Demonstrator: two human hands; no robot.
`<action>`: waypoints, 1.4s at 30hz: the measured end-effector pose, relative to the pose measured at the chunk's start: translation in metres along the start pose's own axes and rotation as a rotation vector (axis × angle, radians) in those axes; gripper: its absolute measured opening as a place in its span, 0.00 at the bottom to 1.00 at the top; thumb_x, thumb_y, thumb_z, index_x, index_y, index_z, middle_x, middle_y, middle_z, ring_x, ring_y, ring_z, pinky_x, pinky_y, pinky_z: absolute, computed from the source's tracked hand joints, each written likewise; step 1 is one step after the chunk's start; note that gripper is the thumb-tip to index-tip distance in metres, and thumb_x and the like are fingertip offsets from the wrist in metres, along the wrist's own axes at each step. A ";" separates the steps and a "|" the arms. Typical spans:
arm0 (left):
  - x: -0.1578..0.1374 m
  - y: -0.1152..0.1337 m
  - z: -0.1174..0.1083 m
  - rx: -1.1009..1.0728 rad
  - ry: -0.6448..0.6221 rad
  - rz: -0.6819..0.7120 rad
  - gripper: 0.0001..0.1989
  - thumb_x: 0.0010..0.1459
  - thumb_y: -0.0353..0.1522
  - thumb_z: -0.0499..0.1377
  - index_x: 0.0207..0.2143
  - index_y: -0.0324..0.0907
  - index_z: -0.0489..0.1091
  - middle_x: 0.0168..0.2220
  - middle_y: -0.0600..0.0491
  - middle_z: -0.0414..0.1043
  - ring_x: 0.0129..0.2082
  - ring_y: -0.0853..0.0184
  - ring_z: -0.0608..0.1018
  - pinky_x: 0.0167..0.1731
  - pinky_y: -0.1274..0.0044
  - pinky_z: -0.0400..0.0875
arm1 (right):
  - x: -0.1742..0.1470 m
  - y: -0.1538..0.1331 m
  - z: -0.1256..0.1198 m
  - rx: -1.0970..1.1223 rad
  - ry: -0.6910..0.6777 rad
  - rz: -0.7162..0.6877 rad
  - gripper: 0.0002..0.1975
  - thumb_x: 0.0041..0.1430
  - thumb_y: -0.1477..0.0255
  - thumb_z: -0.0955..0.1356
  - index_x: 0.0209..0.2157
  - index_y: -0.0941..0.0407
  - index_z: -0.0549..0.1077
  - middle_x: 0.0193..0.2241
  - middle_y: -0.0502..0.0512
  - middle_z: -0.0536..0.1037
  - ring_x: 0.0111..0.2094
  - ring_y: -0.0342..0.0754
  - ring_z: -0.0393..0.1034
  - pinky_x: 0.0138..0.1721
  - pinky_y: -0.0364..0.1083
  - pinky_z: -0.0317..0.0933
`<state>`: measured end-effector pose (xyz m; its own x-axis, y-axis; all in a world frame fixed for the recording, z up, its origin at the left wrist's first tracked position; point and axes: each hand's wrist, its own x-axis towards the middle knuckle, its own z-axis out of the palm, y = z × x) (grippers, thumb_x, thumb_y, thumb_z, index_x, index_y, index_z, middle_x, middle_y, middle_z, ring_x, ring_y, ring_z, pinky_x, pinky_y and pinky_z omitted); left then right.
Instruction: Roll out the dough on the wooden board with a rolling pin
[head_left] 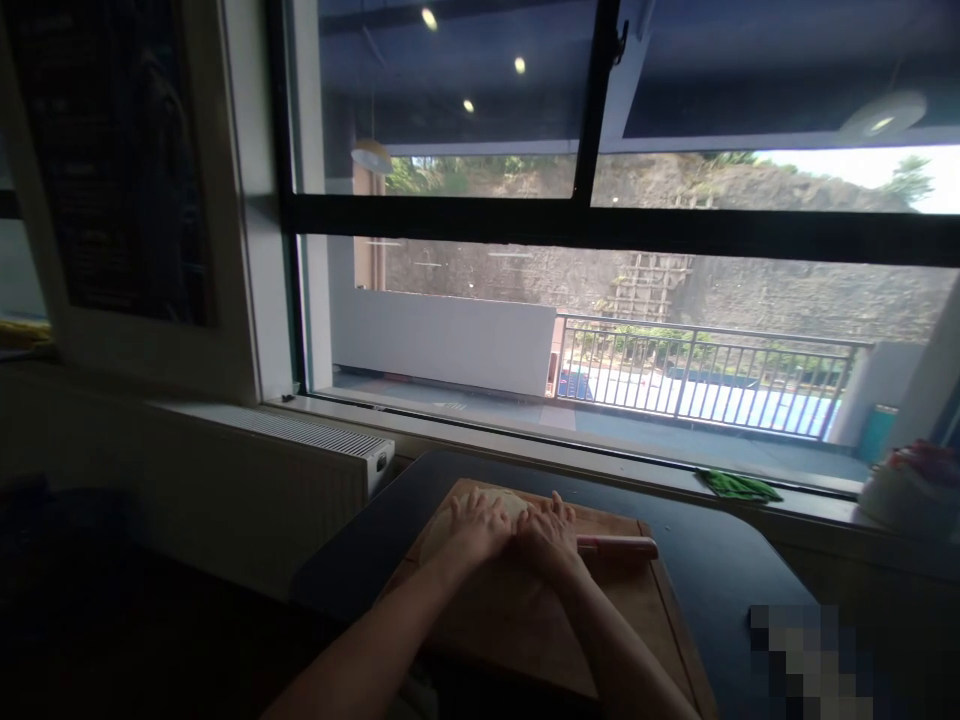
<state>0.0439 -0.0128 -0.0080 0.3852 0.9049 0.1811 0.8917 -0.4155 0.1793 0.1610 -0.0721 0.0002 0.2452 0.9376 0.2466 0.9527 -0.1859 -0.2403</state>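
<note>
Pale, flattened dough (pixel 431 535) lies on a wooden cutting board (pixel 495 630). On top of the dough rests my left hand (pixel 480 520), fingers spread and palm down. Beside it, my right hand (pixel 551 530) lies palm down at the dough's right edge, with its fingers stretched out and apart. A reddish cylindrical handle (pixel 622 548) sticks out to the right from behind my right hand; its other end is hidden, so I cannot tell what tool it is. Neither hand visibly grips anything.
The board lies on a dark table (pixel 720 560) by a large window. A green cloth (pixel 739 486) and a whitish container (pixel 904 490) sit on the sill. A radiator (pixel 300 470) stands left of the table. The lower right corner is pixelated.
</note>
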 end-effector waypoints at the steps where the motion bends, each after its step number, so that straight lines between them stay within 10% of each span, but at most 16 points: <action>1: 0.010 -0.002 0.002 0.001 -0.007 -0.017 0.25 0.61 0.38 0.41 0.57 0.43 0.62 0.60 0.43 0.58 0.63 0.51 0.54 0.57 0.49 0.41 | 0.010 0.001 0.002 0.004 -0.009 0.009 0.22 0.63 0.67 0.53 0.46 0.58 0.72 0.57 0.63 0.63 0.63 0.59 0.43 0.58 0.59 0.41; 8: 0.050 -0.008 0.007 0.021 0.036 -0.046 0.24 0.58 0.38 0.46 0.55 0.41 0.64 0.59 0.41 0.61 0.62 0.49 0.56 0.56 0.48 0.44 | 0.058 0.008 0.017 0.024 -0.031 0.060 0.24 0.60 0.67 0.56 0.56 0.60 0.63 0.61 0.68 0.55 0.62 0.62 0.44 0.55 0.63 0.43; 15: -0.014 -0.002 0.007 0.028 0.210 0.163 0.20 0.63 0.34 0.41 0.49 0.41 0.68 0.58 0.47 0.63 0.63 0.57 0.54 0.60 0.54 0.39 | -0.001 0.012 0.013 0.074 0.046 -0.009 0.25 0.62 0.69 0.55 0.59 0.57 0.60 0.62 0.61 0.54 0.64 0.56 0.41 0.59 0.54 0.41; 24: -0.044 -0.002 -0.003 0.030 0.521 0.344 0.17 0.64 0.35 0.44 0.32 0.40 0.71 0.40 0.46 0.73 0.49 0.59 0.69 0.58 0.57 0.50 | -0.024 0.098 -0.010 0.115 0.201 0.024 0.20 0.63 0.71 0.54 0.49 0.58 0.69 0.44 0.59 0.74 0.43 0.48 0.70 0.45 0.44 0.58; 31: -0.029 -0.014 -0.028 0.053 0.443 0.367 0.14 0.61 0.32 0.46 0.33 0.41 0.71 0.39 0.47 0.71 0.46 0.60 0.70 0.58 0.56 0.48 | -0.034 0.085 -0.007 0.162 0.212 -0.095 0.20 0.65 0.69 0.52 0.49 0.53 0.67 0.47 0.54 0.74 0.42 0.46 0.72 0.40 0.42 0.59; 42: 0.003 0.010 -0.012 0.013 0.364 0.107 0.20 0.64 0.39 0.40 0.38 0.43 0.70 0.43 0.47 0.72 0.55 0.57 0.64 0.56 0.58 0.48 | -0.001 0.063 -0.009 0.037 0.135 0.106 0.21 0.58 0.73 0.57 0.52 0.54 0.67 0.46 0.59 0.71 0.49 0.52 0.63 0.45 0.47 0.54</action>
<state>0.0514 -0.0156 0.0056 0.3685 0.7635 0.5304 0.8551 -0.5022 0.1288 0.2222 -0.0878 -0.0070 0.3680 0.8651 0.3409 0.9136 -0.2681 -0.3058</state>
